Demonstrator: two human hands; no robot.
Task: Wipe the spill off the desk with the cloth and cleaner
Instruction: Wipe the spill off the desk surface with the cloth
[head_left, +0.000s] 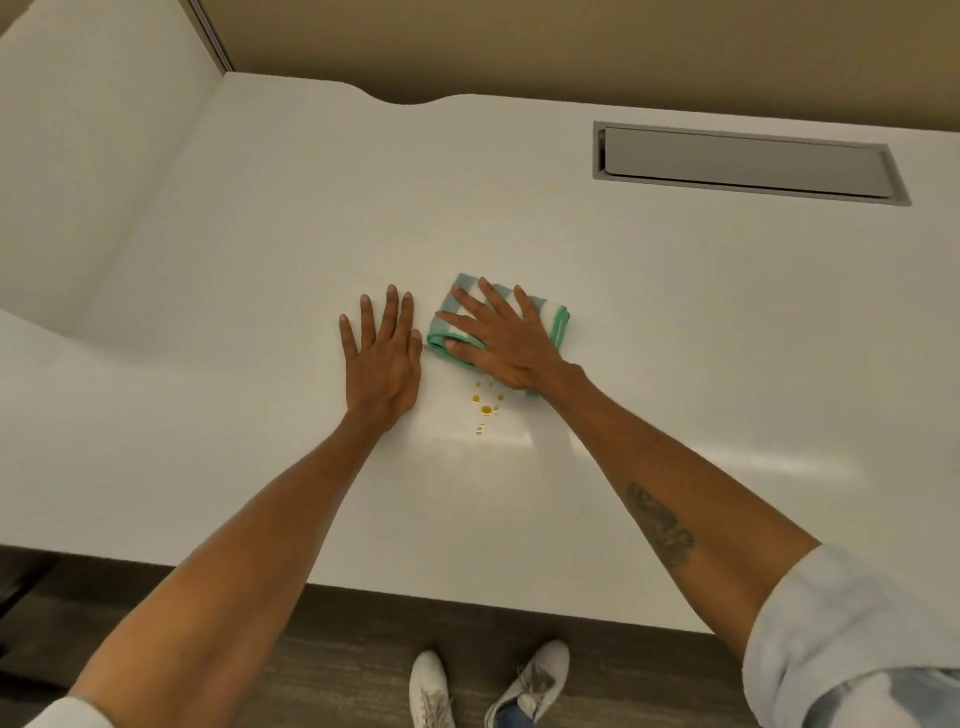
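Here the right hand (498, 348) presses flat on the cloth (550, 322), the left hand (384, 353) lies flat and empty beside it, and the spill (485, 410) sits just off the cloth's near edge, by the right wrist.

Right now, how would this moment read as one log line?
left hand: flat on desk | right hand: pressing cloth | spill: yellow drops beside cloth, unwiped | cleaner: not seen

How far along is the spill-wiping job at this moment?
Done: the cloth is folded on the desk. In hand: the right hand presses it flat just beyond the spill; the left hand rests flat beside. Left: yellow drops lie unwiped; no cleaner in view.
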